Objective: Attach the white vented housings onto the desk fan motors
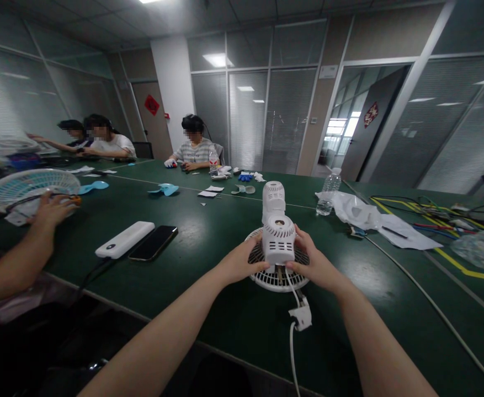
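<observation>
On the green tabletop (202, 234), a white power bank (125, 240) lies just beside a dark-screened phone (154, 243), and at right a clear bottle (328, 194) stands near crumpled white wrapping (351, 208) and a paper sheet (415, 237) bearing a dark pen (394, 232). Farther right, assorted cables (434, 227) lie by yellow tape (465, 271). Across the table, a person (196, 148) in a striped shirt sits behind a second bottle (213, 162); beyond, a grey door (384, 118) stands open, carrying a red diamond-shaped ornament (371, 115).
</observation>
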The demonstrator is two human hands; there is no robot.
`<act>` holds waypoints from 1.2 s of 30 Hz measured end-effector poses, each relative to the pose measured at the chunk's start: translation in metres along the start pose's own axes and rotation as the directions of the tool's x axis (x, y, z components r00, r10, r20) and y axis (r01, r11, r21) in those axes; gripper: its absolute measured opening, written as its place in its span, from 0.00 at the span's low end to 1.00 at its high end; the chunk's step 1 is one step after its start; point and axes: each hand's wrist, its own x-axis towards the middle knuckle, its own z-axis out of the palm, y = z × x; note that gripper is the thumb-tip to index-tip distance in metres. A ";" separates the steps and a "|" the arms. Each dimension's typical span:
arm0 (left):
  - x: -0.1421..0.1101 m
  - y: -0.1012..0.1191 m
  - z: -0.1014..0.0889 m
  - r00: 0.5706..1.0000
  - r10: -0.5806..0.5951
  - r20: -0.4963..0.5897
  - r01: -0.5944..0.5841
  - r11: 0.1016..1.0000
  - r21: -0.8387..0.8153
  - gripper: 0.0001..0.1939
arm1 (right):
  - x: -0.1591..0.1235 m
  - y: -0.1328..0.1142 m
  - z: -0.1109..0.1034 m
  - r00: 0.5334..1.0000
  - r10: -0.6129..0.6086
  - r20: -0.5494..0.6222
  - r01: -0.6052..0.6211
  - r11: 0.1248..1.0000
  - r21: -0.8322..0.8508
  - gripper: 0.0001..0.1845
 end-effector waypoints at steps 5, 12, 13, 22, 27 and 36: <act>-0.002 -0.001 -0.002 1.000 0.007 0.025 -0.009 0.999 0.047 0.41 | 0.000 -0.003 0.002 0.998 0.048 -0.030 -0.050 0.996 -0.072 0.52; 0.000 0.001 0.004 0.996 0.072 0.056 -0.082 0.976 0.202 0.45 | 0.001 -0.005 0.000 0.997 0.081 -0.016 -0.082 0.990 -0.111 0.52; 0.000 0.001 0.005 0.997 0.062 0.050 -0.071 0.974 0.217 0.45 | 0.001 -0.004 0.000 0.997 0.075 -0.010 -0.075 0.992 -0.102 0.52; 0.000 0.002 0.005 0.998 0.044 0.035 -0.052 0.961 0.270 0.43 | 0.000 -0.002 -0.002 0.998 0.063 0.005 -0.062 0.994 -0.089 0.52; 0.000 0.005 0.001 1.000 0.003 0.019 -0.009 0.945 0.328 0.44 | -0.003 -0.012 0.001 0.996 0.085 0.035 -0.082 0.994 -0.078 0.53; -0.005 0.003 -0.017 0.995 0.020 -0.099 0.006 0.967 0.254 0.28 | -0.001 -0.020 0.001 0.964 -0.032 -0.264 -0.040 0.964 -0.264 0.35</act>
